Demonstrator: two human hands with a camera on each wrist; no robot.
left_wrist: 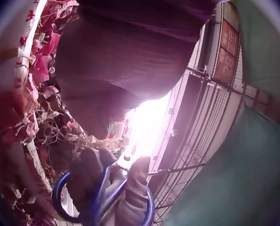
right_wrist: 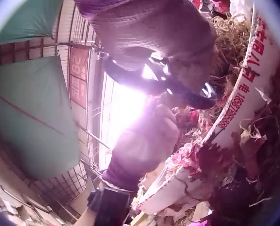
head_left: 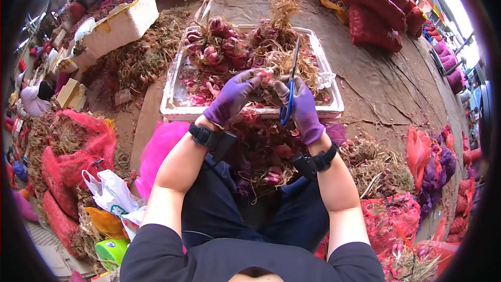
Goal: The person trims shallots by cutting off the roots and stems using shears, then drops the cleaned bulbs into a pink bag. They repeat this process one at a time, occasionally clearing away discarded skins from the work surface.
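My left hand, in a purple glove, pinches a small reddish shallot at its fingertips over the near side of a white foam tray. My gloved right hand grips scissors by their blue handles, blades pointing away from me. Both hands' fingertips are close together. In the left wrist view the scissors' handles loop round the right hand's fingers. Bunches of red shallots with dry stalks lie in the tray behind the hands. Glare hides part of the work in both wrist views.
Loose red skins and trimmings pile up between my knees. Red mesh sacks stand at the back right, and more mesh bags lie at the left. A white foam box sits among dried stalks at the back left.
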